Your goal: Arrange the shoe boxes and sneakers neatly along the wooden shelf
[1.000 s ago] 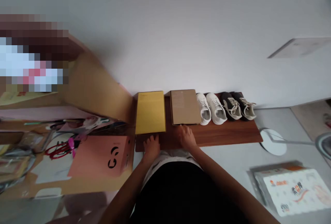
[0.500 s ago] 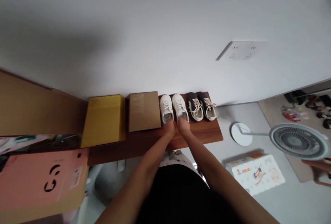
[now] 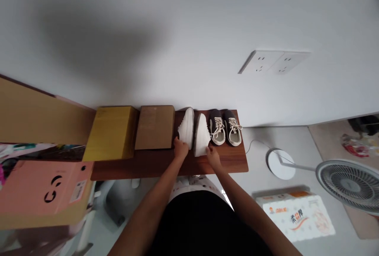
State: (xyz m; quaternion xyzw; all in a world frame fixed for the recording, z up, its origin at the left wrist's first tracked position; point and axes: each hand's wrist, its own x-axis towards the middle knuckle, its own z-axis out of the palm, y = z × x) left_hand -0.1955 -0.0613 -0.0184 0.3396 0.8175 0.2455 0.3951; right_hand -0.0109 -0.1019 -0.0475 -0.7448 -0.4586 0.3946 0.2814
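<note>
Two white sneakers are tipped on their sides over the wooden board, with their inner sides facing up. My left hand (image 3: 181,148) is closed around the heel end of the left white sneaker (image 3: 186,128). The heel of the right white sneaker (image 3: 201,135) is pinched by my right hand (image 3: 212,156). Just to the right stands a pair of dark sneakers with cream laces, the nearer one (image 3: 217,126) close beside the right white sneaker. Left of my hands sits a brown cardboard box (image 3: 155,127).
The shoes and boxes rest on a narrow reddish wooden board (image 3: 160,168) against the wall. A yellow box (image 3: 109,133) and a pink carton (image 3: 44,189) are at left. At right are a white fan (image 3: 351,185) and a white printed package (image 3: 299,216) on the floor.
Both white sneakers were flat on their soles with toes to the wall; now they are turned onto their sides, gripped at the heels, and farther apart. The camera view has shifted slightly.
</note>
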